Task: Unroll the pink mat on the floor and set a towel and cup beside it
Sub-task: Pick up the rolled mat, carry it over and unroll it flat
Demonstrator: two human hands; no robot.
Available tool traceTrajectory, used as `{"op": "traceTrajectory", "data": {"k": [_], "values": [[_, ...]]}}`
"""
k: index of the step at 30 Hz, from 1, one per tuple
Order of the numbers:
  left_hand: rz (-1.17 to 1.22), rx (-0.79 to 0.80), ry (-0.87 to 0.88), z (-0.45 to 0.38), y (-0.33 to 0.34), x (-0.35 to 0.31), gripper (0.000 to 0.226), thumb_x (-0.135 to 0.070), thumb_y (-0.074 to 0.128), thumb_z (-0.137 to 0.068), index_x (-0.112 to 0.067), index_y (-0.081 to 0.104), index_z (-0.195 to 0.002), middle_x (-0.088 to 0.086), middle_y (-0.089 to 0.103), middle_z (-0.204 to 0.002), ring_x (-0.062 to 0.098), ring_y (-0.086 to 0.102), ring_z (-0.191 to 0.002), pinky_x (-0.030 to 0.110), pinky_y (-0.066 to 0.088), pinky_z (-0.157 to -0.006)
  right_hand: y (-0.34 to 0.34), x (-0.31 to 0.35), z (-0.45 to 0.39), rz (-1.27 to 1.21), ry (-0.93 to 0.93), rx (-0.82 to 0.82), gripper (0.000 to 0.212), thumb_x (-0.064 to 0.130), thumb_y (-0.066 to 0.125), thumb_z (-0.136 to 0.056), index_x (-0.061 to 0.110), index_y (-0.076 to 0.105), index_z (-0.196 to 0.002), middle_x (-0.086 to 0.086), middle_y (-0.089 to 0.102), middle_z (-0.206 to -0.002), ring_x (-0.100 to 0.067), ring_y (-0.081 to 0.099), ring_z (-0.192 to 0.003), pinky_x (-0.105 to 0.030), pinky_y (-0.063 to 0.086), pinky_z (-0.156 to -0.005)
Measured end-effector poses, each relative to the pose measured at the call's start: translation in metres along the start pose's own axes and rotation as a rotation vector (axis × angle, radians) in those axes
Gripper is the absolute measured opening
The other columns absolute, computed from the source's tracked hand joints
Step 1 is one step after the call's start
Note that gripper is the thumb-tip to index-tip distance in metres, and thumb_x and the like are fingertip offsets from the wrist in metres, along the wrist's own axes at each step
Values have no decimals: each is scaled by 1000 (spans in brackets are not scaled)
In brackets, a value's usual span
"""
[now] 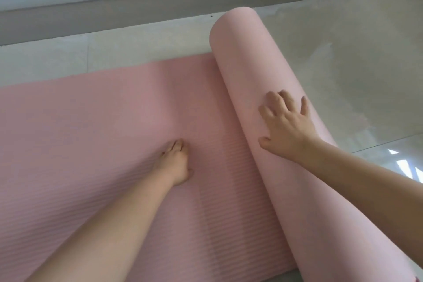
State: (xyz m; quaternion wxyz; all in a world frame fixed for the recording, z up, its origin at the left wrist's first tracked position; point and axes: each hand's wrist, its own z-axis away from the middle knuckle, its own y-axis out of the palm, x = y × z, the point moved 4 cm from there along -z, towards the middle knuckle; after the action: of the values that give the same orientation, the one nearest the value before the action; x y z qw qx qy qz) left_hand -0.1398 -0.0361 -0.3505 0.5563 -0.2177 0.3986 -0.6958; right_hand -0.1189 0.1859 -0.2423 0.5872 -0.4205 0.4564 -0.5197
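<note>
The pink mat (pixel 91 126) lies partly unrolled across the floor, its ribbed flat part spreading to the left. The still-rolled part (pixel 247 64) forms a thick smooth tube running from the far middle down to the near right. My right hand (pixel 286 126) rests on top of the roll with its fingers spread. My left hand (pixel 176 162) presses flat on the unrolled surface just left of the roll, fingers together. No towel or cup is in view.
A grey sofa base (pixel 114 11) runs along the far edge, close behind the mat. Shiny pale floor tiles (pixel 354 64) stretch to the right of the roll, with window glare at the near right.
</note>
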Motion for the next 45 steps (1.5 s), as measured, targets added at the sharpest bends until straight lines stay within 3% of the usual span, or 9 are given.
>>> {"op": "traceTrajectory", "data": {"k": [6, 10, 14, 21, 24, 28, 33, 40, 45], "values": [[71, 0, 22, -19, -9, -77, 87, -34, 60, -86, -6, 9, -150, 14, 5, -159, 27, 6, -147, 39, 18, -119, 6, -45, -1, -102, -259, 8, 39, 19, 41, -87, 18, 52, -124, 2, 32, -150, -18, 4, -146, -55, 0, -114], [128, 17, -61, -33, -11, -117, 91, -40, 62, -84, -6, 9, -149, 14, 8, -158, 29, 8, -146, 36, 15, -120, 2, -69, -22, -75, -179, -42, 50, 43, 48, -84, 4, 54, -115, -14, 48, -127, -28, 30, -132, -54, 12, -113], [93, -29, -187, -46, -15, -140, 85, -49, 63, -80, -3, 29, -142, 13, 34, -147, 32, 32, -135, 38, 29, -113, -3, -82, -45, -50, -135, -36, 58, 59, 41, -83, 14, 45, -120, -24, 51, -116, -35, 41, -113, -48, 29, -100], [-111, 9, -360, -62, -22, -163, 93, -69, 59, -69, -11, 31, -137, 14, 47, -132, 34, 53, -117, 38, 49, -86, 14, -100, -59, -169, -262, -82, 47, 19, 47, -81, 1, 43, -124, -18, 29, -145, -32, 13, -142, -62, 4, -111], [-66, 85, -399, -65, -20, -164, 105, -65, 66, -67, -24, 13, -148, 15, 39, -139, 35, 47, -123, 40, 49, -89, 21, -110, -62, -209, -362, -4, 50, 10, 35, -84, 10, 39, -134, -4, 27, -151, -27, -1, -145, -66, -6, -108], [67, 124, -466, -69, -15, -170, 108, -53, 73, -68, -29, 8, -150, 18, 30, -142, 39, 33, -130, 42, 43, -99, 24, -133, -66, -228, -391, 49, 45, 6, 33, -83, 15, 56, -120, 2, 39, -146, -28, 0, -145, -72, -7, -103], [49, 180, -486, -75, -16, -172, 109, -50, 74, -68, -24, 8, -150, 26, 36, -140, 38, 38, -128, 42, 44, -100, 20, -159, -65, -258, -297, -3, 48, 22, 49, -78, 17, 50, -126, -8, 53, -128, -38, 18, -140, -77, 5, -98], [12, 247, -497, -78, -14, -179, 129, -68, 69, -60, -13, -5, -150, 39, 25, -145, 47, 24, -137, 45, 26, -113, 31, -152, -70, -83, -181, 171, 74, 54, 56, -77, 20, 28, -137, -15, 23, -140, -48, -3, -139, -74, 2, -103], [11, 224, -526, -86, -4, -184, 136, -69, 70, -56, -8, -9, -148, 46, 12, -144, 53, 11, -138, 53, 12, -115, 43, -132, -65, -123, -218, 184, 41, 9, 39, -85, 9, 46, -125, -11, 8, -153, -41, -17, -140, -64, -20, -101]]}}
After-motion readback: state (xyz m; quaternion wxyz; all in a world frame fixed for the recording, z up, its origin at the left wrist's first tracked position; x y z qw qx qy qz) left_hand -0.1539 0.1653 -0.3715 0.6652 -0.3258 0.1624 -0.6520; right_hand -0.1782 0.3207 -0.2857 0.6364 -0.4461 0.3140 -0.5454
